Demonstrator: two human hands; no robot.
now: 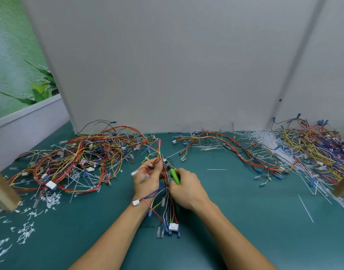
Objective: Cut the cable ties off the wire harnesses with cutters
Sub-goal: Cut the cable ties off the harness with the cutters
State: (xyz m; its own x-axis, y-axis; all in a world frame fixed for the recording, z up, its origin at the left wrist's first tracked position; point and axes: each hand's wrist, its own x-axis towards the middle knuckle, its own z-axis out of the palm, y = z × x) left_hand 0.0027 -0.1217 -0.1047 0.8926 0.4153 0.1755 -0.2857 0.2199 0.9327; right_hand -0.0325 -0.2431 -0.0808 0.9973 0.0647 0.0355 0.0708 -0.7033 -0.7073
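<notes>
Green counter (pixel 245 211) lies under us. Our left hand (pixel 147 178) grips the wire harness (pixel 173 227) and lifts it, so our right hand (pixel 186 189), wrapped round the cutters (pixel 174 175), can snip close. More harnesses (pixel 79 156) wait in piles behind.

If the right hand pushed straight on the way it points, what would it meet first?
Most likely the wire harness held in the left hand: the cutters in the right hand point up-left at it. Depth is unclear.
</notes>
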